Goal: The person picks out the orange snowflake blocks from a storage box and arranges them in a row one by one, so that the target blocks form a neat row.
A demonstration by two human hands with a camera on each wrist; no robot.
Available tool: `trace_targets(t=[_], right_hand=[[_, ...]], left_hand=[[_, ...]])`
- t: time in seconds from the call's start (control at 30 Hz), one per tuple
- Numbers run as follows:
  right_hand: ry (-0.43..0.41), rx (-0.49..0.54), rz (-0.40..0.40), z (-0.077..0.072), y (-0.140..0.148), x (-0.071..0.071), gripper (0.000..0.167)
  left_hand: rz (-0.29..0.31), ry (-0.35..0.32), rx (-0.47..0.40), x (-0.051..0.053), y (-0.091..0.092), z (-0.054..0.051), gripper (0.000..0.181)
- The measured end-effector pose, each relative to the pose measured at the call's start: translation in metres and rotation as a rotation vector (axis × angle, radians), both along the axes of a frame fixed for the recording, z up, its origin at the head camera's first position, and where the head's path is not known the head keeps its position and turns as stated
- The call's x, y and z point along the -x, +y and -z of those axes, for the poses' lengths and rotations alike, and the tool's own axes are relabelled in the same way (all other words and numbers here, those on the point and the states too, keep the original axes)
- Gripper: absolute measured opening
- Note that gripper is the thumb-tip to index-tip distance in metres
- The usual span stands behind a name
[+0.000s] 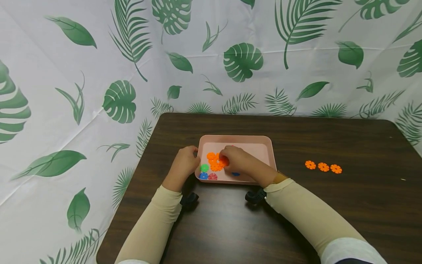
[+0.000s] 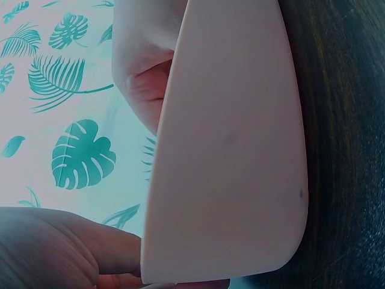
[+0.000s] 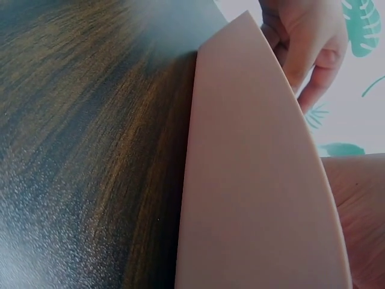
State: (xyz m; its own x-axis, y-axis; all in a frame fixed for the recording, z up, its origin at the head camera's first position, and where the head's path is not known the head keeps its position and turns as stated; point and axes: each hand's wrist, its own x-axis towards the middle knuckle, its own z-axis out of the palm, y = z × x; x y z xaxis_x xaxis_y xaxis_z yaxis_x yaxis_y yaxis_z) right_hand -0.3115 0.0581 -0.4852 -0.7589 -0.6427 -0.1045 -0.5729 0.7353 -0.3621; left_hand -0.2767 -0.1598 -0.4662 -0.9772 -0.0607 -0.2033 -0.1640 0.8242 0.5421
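A green disc [image 1: 204, 168], a blue disc [image 1: 203, 176] and a red disc [image 1: 213, 176] lie together in the near left corner of the pink tray [image 1: 260, 148]. Another blue disc [image 1: 235, 173] shows just below the right hand [image 1: 240, 160], partly covered by it. In both wrist views the tray's wall stands in the way and hides the contents.

The right hand reaches over the near wall, its grip narrow, pinching an orange disc [image 1: 225, 161] at the fingertips. That disc is inside the tray's outline, just beside the cluster of orange discs [image 1: 215, 164]. The left hand [image 1: 184, 162] holds the tray's left rim, thumb and fingers closed about the edge.

On the dark wood-grain surface [image 1: 224, 223], well right of the tray, three orange discs [image 1: 323, 167] form a row. Behind hangs a white cloth [image 1: 204, 69] printed with green leaves.
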Motion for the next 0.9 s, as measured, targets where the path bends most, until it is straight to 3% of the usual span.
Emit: trace_targets(t=[0.43, 0.6, 0.9], right_hand=[[0.019, -0.019, 0.001, 0.001, 0.004, 0.000, 0.034], [0.013, 0.030, -0.012, -0.002, 0.006, -0.001, 0.032], [-0.018, 0.078, 0.044, -0.011, 0.010, -0.005, 0.037]], left_hand=[[-0.031, -0.042, -0.017, -0.001, 0.002, -0.003, 0.043], [-0.031, -0.050, -0.015, -0.002, 0.003, -0.005, 0.044], [-0.012, -0.026, -0.012, -0.002, 0.001, -0.005, 0.043]])
